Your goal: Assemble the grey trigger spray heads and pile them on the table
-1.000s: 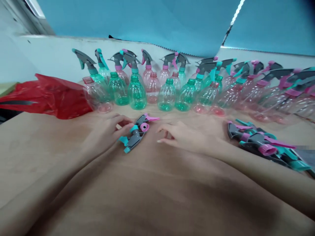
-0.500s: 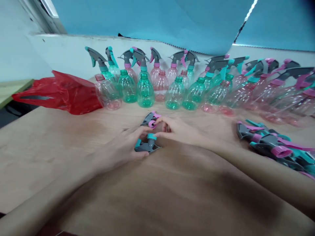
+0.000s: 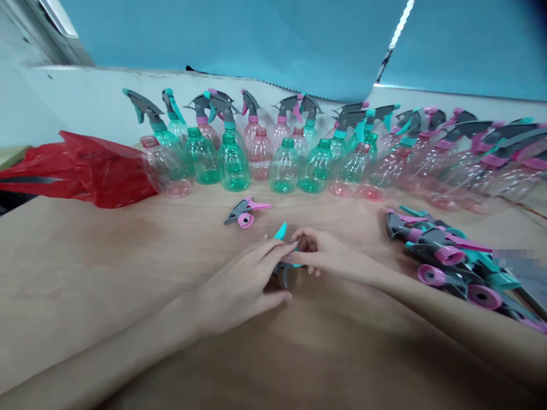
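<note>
Near the middle of the table, my left hand (image 3: 239,285) is curled over a grey and teal trigger spray head (image 3: 280,231), thumb below it and fingers above. Its teal trigger sticks up past my fingertips, while most of the grey body is hidden. At the teal collar on its right side, my right hand (image 3: 322,250) pinches with bent fingers. Just beyond lies a grey and pink spray head (image 3: 245,218) on its side, touched by neither hand.
Several pink and green bottles (image 3: 233,171) stand in rows along the back, many with spray heads on, the front ones uncapped. At the right lies a pile of loose spray heads (image 3: 448,253). A red plastic bag (image 3: 98,171) sits at the left on the wooden table (image 3: 128,239).
Both hands have drawn nearer to me, away from the pink spray head. The teal spray head has turned, its collar now facing right and its trigger up. The camera view has shifted rightward.
</note>
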`<state>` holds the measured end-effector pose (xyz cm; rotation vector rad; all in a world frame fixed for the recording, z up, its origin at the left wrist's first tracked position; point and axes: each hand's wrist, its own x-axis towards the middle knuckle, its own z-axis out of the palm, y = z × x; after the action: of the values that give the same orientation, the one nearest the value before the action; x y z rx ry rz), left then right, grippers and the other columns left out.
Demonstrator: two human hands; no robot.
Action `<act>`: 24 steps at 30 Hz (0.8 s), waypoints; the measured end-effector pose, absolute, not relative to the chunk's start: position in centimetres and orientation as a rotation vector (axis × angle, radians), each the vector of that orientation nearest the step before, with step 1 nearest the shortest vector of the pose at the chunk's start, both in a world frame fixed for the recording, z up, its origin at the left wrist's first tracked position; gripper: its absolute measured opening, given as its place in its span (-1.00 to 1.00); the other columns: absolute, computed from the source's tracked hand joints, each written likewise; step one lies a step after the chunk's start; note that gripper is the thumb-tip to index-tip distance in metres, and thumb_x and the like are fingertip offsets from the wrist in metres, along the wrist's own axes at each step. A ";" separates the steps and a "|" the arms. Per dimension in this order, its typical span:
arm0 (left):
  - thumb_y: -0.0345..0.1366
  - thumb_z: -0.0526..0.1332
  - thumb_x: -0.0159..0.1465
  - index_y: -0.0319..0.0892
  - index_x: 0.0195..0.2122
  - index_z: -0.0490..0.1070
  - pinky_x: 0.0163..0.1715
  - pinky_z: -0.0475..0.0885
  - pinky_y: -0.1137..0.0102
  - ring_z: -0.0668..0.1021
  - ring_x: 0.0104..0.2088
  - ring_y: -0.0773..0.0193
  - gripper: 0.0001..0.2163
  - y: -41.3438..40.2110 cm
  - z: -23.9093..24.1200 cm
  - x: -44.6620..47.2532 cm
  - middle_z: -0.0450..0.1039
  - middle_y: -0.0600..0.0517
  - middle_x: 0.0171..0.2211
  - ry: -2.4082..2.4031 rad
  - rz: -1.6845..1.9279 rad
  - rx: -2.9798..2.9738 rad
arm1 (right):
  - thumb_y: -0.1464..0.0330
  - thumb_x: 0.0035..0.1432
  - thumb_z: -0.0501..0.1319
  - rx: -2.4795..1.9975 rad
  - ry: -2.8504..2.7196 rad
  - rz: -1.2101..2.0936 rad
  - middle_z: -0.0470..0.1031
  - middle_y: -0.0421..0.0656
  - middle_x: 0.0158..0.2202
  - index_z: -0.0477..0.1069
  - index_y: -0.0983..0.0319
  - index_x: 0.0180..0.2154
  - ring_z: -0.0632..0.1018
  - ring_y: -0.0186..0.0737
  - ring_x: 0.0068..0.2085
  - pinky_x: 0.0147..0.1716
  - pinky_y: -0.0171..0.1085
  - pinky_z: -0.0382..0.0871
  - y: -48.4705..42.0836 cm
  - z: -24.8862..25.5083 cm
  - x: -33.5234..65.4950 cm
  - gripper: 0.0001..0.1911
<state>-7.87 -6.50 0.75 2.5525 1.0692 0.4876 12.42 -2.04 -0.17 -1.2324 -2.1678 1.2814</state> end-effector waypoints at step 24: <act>-0.41 0.32 0.17 -0.04 -0.03 0.43 -0.30 0.40 0.39 0.46 -0.25 0.23 -0.66 -1.3 -1.1 4.4 0.48 0.07 -0.24 1.075 0.967 2.236 | 0.35 0.15 0.22 -1.318 -2.398 0.378 0.53 -0.26 -0.40 0.46 0.18 -0.36 0.48 -0.35 -0.38 -0.39 -0.36 0.27 -2.1 6.0 24.9 -0.94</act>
<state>4.37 -1.26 -1.14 2.2364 1.0753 0.9672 24.86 -2.06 5.98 -1.3178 -2.3979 0.3776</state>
